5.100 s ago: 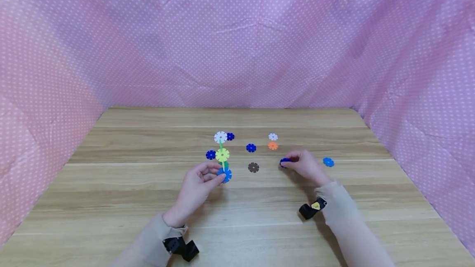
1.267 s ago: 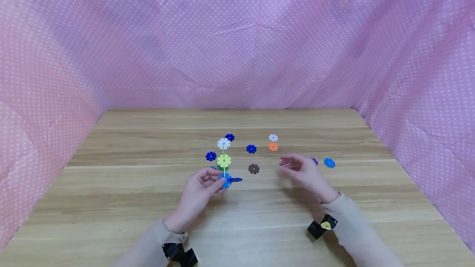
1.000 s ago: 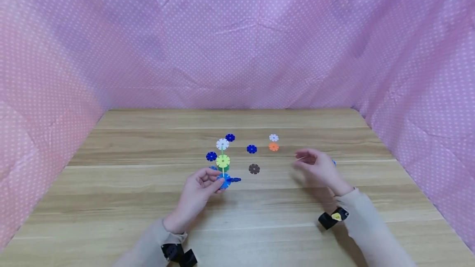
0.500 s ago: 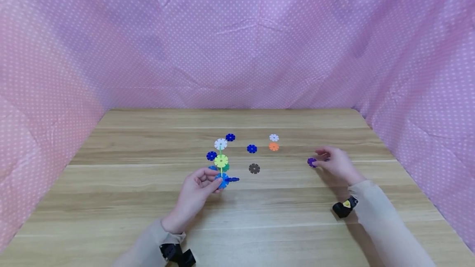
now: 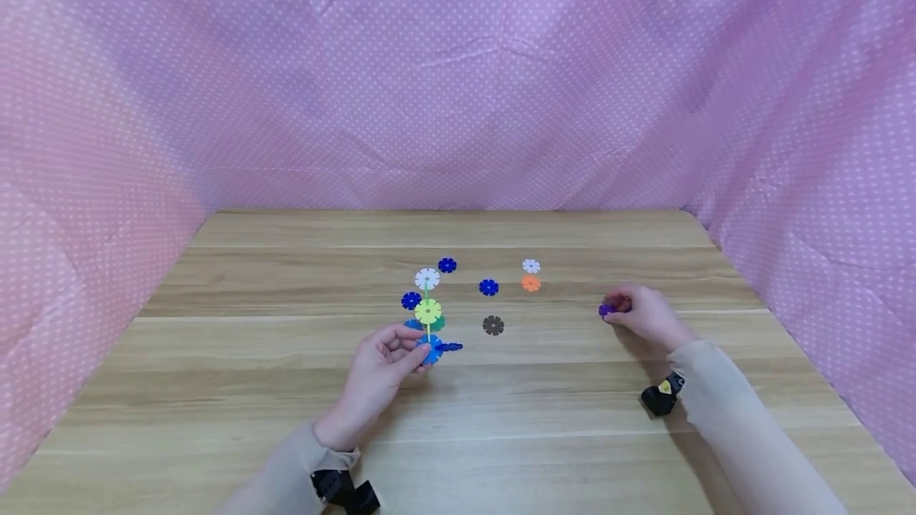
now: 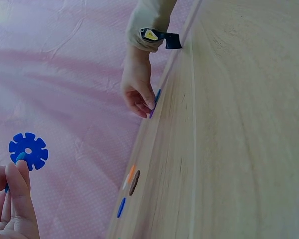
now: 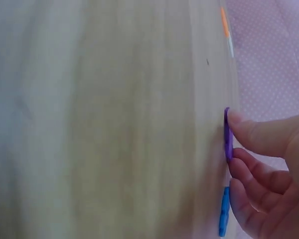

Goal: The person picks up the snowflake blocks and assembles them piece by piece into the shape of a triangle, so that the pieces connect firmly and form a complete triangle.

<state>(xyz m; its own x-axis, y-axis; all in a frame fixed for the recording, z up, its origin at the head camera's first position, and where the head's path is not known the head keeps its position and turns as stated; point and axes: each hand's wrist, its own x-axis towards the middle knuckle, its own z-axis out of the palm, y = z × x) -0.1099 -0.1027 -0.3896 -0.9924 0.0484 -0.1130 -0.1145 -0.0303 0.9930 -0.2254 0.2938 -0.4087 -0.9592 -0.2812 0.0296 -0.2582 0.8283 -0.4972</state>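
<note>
My left hand (image 5: 386, 360) pinches the blue notched disc (image 5: 432, 350) at the bottom of an upright chain of linked discs. Above it stand a yellow-green disc (image 5: 428, 311) and a white disc (image 5: 427, 278), joined by thin green pieces seen edge-on. A dark blue disc (image 5: 452, 346) sticks out to the right of the blue one; the left wrist view shows this dark blue disc (image 6: 29, 151) face-on. At the right, my right hand (image 5: 647, 316) pinches a purple notched disc (image 7: 228, 139) by its edges, at the tabletop, between thumb and fingers.
Loose discs lie on the wooden table (image 5: 501, 420): brown (image 5: 493, 326), orange (image 5: 531, 283), white (image 5: 531, 266), green (image 5: 438, 323) and several dark blue ones (image 5: 489, 287). A light blue disc (image 7: 224, 211) lies beside the right fingers. Pink dotted cloth (image 5: 458, 102) surrounds the table's back and sides.
The dark blue disc once in my right hand now sits on the left hand's blue disc. My right hand has moved right and taken hold of the purple disc.
</note>
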